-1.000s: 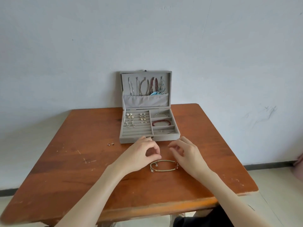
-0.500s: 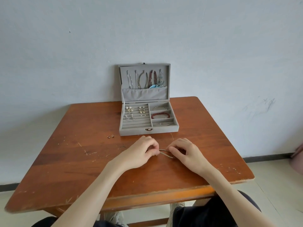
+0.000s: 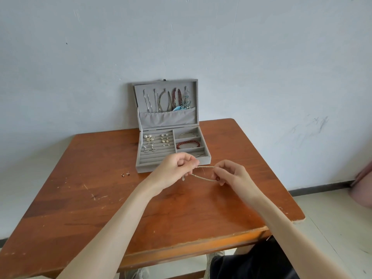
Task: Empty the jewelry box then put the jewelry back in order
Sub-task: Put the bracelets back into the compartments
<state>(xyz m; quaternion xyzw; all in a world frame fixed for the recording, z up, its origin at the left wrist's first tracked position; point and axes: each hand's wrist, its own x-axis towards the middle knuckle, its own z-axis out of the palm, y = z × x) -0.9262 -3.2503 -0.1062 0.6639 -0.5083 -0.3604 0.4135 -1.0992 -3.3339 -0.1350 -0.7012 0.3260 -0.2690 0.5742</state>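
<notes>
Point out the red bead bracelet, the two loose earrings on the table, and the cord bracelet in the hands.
Red bead bracelet [image 3: 188, 144]: head view, on its beads.
Loose earrings [image 3: 125, 174]: head view, between the pair.
Cord bracelet [image 3: 203, 178]: head view, on its lower strand.

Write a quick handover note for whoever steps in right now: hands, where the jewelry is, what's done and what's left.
Left hand and right hand each pinch one end of a thin bracelet, held just above the table in front of the open box.
Two studs lie on the table left of the box.
Still in the box: earrings, a red bracelet, a bangle, necklaces in the lid.
Done: little taken out. Left: empty the rest, then put everything back in order.
</notes>
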